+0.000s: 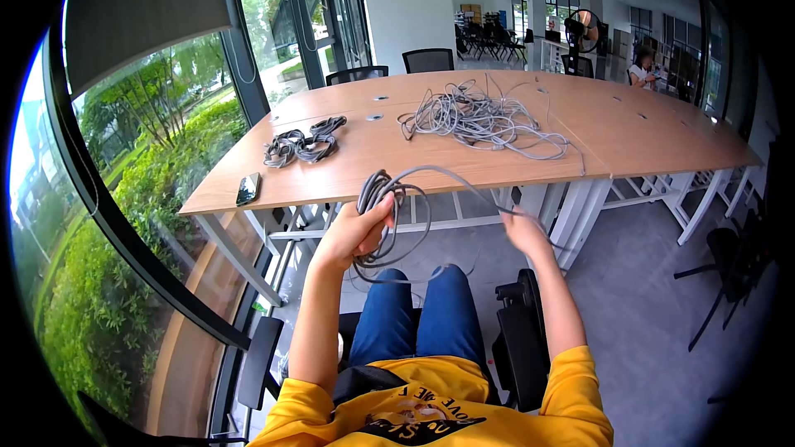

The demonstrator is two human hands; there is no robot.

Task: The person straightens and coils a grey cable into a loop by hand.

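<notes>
My left hand [358, 233] is closed around a coil of grey cable [380, 185], held up in front of the table's near edge. From the coil a loose length arcs over to my right hand [523, 230], whose fingers are closed on it; its end hangs past that hand. On the wooden table [331, 185] lies a large tangle of grey cables [472, 116], beyond my hands. Several coiled bundles of cable [300, 146] rest on the left part of the table.
A phone [248, 189] lies near the table's front left edge. Two chairs [428, 60] stand behind the table. A window is on the left. A fan [583, 31] and a seated person [641, 71] are at the back right. Armrests [519, 339] flank my legs.
</notes>
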